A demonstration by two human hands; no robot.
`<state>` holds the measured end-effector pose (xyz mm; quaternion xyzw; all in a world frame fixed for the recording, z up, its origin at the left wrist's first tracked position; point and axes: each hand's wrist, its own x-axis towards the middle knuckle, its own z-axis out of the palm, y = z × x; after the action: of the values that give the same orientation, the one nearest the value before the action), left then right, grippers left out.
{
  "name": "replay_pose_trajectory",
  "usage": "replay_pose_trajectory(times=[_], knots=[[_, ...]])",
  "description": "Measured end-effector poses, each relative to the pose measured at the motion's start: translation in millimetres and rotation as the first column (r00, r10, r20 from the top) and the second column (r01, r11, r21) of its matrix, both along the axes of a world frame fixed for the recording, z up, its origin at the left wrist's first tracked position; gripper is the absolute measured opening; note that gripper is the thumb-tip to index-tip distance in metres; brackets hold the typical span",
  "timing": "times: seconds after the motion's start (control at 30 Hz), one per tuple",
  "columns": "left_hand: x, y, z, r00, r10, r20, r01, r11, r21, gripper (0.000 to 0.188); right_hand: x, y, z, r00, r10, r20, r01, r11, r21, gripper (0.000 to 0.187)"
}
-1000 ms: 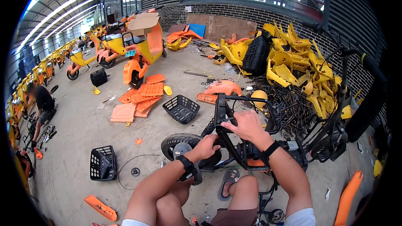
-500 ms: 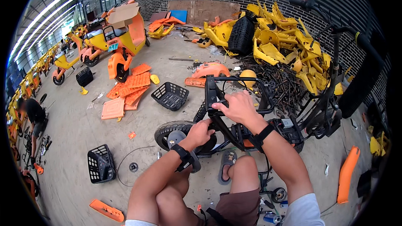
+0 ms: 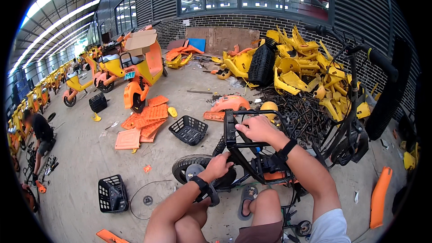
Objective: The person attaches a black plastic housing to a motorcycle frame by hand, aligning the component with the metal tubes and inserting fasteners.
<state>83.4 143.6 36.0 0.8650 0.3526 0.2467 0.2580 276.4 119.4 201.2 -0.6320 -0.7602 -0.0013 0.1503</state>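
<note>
A stripped black scooter frame [image 3: 245, 162] stands in front of me, with its rear wheel [image 3: 180, 169] toward my left. My right hand [image 3: 260, 130] is closed over the top of the frame, thumb lying along the upper plate; its other fingertips are partly hidden. Lower down, my left hand [image 3: 218, 167] has its fingers curled beside the frame tube near the shock absorber [image 3: 219, 146]. Whatever those fingers grip, if anything, is hidden. The handlebar [image 3: 344, 47] rises at the right.
Black baskets [image 3: 188, 130] [image 3: 112, 194] and orange panels [image 3: 146, 119] lie on the floor to the left. Behind the frame is a heap of yellow covers [image 3: 297, 72] beside dark metal parts [image 3: 306, 119]. Another person [image 3: 41, 130] bends over parts at far left.
The view has tilted upward, so the scene sits lower in the picture. Both hands stay at the same places on the frame. My right forearm now hides more of the frame's right part.
</note>
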Motion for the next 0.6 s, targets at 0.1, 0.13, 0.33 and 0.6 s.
replay_pose_trajectory(times=[0.1, 0.13, 0.33, 0.6], knots=[[2, 0, 1, 1.000, -0.006, 0.009, 0.006, 1.000, 0.011, 0.036, -5, -5, -3, 0.996, -0.003, 0.085, 0.003, 1.000, -0.004, 0.049], [3, 0, 0, 1.000, -0.010, 0.009, 0.010, 1.000, 0.012, 0.036, -7, -9, -4, 0.997, -0.012, 0.076, 0.012, 1.000, -0.002, 0.049], [-1, 3, 4, 1.000, -0.001, 0.007, 0.001, 1.000, 0.006, 0.035, -25, -10, 8, 0.994, -0.090, 0.069, 0.105, 0.958, -0.266, 0.050], [0, 0, 0, 0.999, -0.029, 0.017, 0.029, 0.999, -0.020, 0.035, -22, 4, 10, 0.964, -0.152, -0.220, -0.009, 0.804, -0.595, 0.054]])
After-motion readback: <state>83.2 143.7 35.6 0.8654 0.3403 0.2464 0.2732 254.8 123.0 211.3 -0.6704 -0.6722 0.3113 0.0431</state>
